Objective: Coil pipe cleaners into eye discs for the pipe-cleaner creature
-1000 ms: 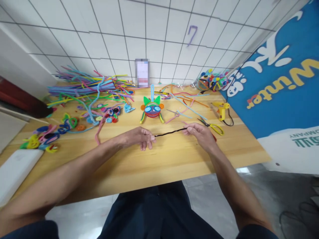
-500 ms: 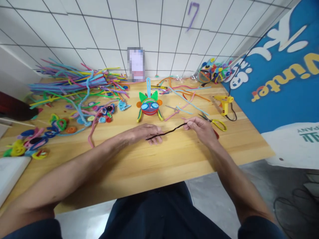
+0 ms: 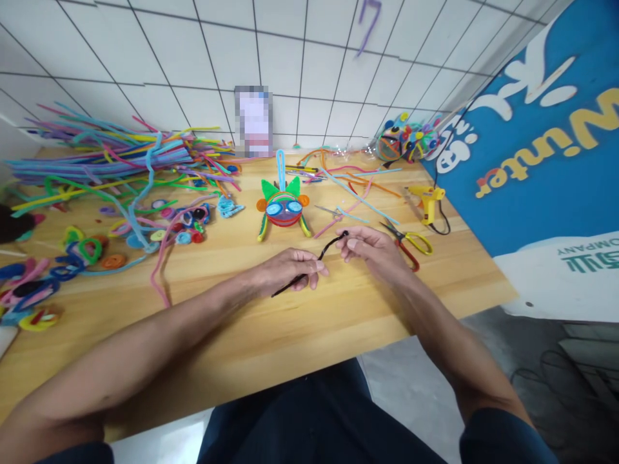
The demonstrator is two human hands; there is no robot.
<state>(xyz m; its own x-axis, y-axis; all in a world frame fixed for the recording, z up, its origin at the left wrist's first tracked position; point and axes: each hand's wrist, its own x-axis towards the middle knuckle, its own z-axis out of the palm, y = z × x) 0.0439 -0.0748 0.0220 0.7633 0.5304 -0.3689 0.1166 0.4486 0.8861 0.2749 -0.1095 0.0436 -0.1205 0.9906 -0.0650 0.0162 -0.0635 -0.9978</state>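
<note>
A pale wooden bench (image 3: pixel 300 322) stands against a white tiled wall (image 3: pixel 159 58), with a blue printed banner (image 3: pixel 541 142) at its right end and grey floor below. The left hand (image 3: pixel 290 270) and right hand (image 3: pixel 367 248) each have their grip closed on a thin black pipe cleaner (image 3: pixel 316 261), held low over the bench between them. Yellow-handled scissors (image 3: pixel 411 243) lie just beside the right hand.

black pipe cleaner (image 3: pixel 309 269), yellow glue gun (image 3: pixel 425 201), yellow-and-red scissors (image 3: pixel 410 245), blue banner (image 3: pixel 541 129), white tiled wall (image 3: pixel 290 58)
</note>
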